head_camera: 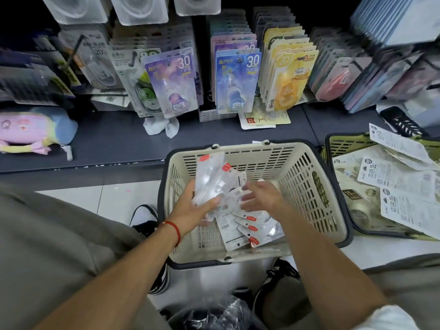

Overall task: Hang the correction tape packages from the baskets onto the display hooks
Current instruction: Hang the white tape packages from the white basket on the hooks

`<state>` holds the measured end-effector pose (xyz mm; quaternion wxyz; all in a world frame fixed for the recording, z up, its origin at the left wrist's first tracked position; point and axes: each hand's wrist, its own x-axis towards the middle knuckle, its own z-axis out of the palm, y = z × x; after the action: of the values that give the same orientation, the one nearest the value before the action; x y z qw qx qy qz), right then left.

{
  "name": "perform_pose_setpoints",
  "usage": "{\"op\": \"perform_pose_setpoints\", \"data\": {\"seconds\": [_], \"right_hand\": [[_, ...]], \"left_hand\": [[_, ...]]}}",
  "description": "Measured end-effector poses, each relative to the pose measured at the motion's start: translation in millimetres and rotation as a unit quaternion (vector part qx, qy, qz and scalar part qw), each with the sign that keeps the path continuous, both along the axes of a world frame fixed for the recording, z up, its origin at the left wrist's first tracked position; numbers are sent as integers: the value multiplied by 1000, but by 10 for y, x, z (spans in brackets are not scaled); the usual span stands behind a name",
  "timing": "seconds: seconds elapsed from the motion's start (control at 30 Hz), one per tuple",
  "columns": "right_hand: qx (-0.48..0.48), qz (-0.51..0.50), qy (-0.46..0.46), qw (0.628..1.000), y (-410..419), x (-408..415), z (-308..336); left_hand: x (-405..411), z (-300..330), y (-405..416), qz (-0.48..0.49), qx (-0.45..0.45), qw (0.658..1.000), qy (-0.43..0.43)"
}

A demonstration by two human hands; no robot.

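Left hand is gripping a small stack of clear packages with red tabs, fingers curled round the lower end, holding it tilted above the beige basket. Right hand is hovering just beside the stack, fingers spread and relaxed, holding nothing; motion blur is hiding whether the fingertips are touching the loose packages lying on the basket floor below. A red string bracelet is sitting on the left wrist. A second, green basket is standing to the right, piled with white-backed packages. Rows of hanging correction tape cards are filling the display behind, above a dark shelf.
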<state>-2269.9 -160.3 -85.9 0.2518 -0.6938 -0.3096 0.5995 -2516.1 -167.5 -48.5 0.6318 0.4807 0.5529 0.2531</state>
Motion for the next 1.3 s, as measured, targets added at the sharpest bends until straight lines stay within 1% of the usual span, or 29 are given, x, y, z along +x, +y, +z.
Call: {"op": "perform_pose_setpoints", "data": {"seconds": [0.03,0.07,0.1,0.13,0.17,0.2,0.27,0.3,0.37,0.4,0.43,0.47,0.5,0.57,0.6,0.63,0.67,0.7,0.73,0.9,0.97,1.07,1.2,1.3], "right_hand": [[30,96,-190,977,-8,64,-113],[47,210,-321,922,-12,123,-221],[50,318,-380,867,-17,167,-340],[39,404,-397,823,-38,184,-414],[35,465,-415,782,-53,193,-474],[40,501,-433,748,-54,194,-524],[58,516,-478,708,-17,202,-578],[65,515,-494,698,15,213,-558],[63,502,-518,690,79,271,-514],[56,488,-527,694,88,301,-488],[40,463,-524,714,86,335,-460],[24,428,-506,749,75,366,-415],[18,378,-465,800,59,393,-360],[25,236,-329,914,-3,413,-206],[29,160,-244,956,-33,395,-109],[41,97,-164,981,-52,357,-2],[54,52,-99,992,-64,294,111],[70,24,-53,996,-61,209,218],[89,8,-28,996,-46,102,337],[186,-13,13,982,66,-411,817],[232,-19,7,973,88,-512,1037],[311,-1,-20,950,172,-536,1382],[353,9,-12,936,275,-533,1920],[387,17,-12,922,380,-501,2307]], "left_hand": [[-7,-12,-15,25,-30,999,-16],[-10,-23,-32,48,-57,997,-32],[-9,-30,-46,68,-83,993,-51],[-4,-36,-57,82,-105,989,-69],[-1,-37,-62,94,-120,985,-83],[0,-33,-63,102,-129,982,-92],[8,-27,-47,110,-138,979,-99],[11,-26,-40,114,-139,979,-99],[26,-24,-27,120,-140,978,-97],[39,-27,-22,122,-139,978,-97],[54,-32,-21,122,-138,978,-96],[68,-43,-20,121,-136,979,-95],[82,-58,-25,121,-133,979,-95],[116,-70,-43,126,-123,980,-94],[138,-62,-53,132,-115,980,-96],[163,-44,-61,139,-106,979,-102],[190,-16,-67,144,-97,978,-112],[217,23,-71,144,-87,978,-125],[242,73,-70,142,-78,977,-141],[324,412,-31,144,-36,962,-231],[291,587,2,159,-18,954,-253],[186,874,82,169,32,945,-278],[84,1288,228,147,95,940,-294],[29,1616,414,151,150,932,-294]]}}
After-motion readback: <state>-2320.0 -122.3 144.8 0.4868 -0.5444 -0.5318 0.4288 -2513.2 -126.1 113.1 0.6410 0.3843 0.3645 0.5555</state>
